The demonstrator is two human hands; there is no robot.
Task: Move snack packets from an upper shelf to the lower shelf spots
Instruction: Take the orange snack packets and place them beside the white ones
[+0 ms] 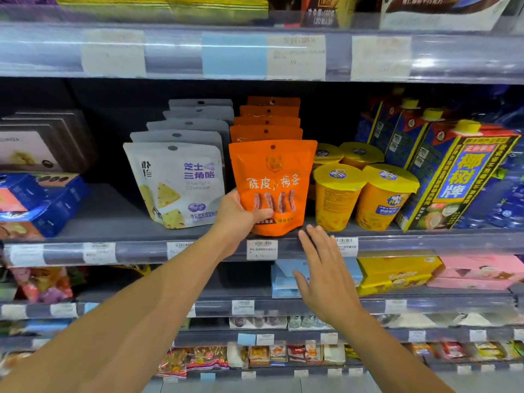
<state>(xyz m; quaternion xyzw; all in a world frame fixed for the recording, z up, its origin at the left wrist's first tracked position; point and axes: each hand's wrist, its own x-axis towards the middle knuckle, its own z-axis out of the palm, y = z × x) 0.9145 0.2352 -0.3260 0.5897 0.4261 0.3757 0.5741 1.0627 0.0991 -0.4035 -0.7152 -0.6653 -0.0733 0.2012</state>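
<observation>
Spanning the whole view, a grey store shelving unit (119, 214) carries several tiers, each fronted by a clear price-tag rail (198, 251). On the middle tier, largest first: blue-and-yellow tall cartons (450, 177) stand at the right; dark flat boxes (42, 140) over blue boxes (42, 202) sit at the left; a row of white cheese-snack pouches (175, 182) stands left of centre; yellow-lidded snack cups (365, 191) crowd just right of centre. Between pouches and cups runs a file of orange plum-strip pouches (266, 123), standing upright one behind another. The front orange pouch (272, 177) stands at the shelf lip, its right side just beside the nearest cup, its left edge near the white pouch. Left hand (238, 217) grips this front pouch at its lower left corner: thumb across the printed face, remaining fingers hidden behind it. Right hand (326, 276) is spread flat and empty, palm away, below the pouch's lower right corner, fingertips at the rail, not touching the pouch. Tier below holds a pale blue box (283, 279), yellow boxes (397, 273) and pink boxes (482, 270).
</observation>
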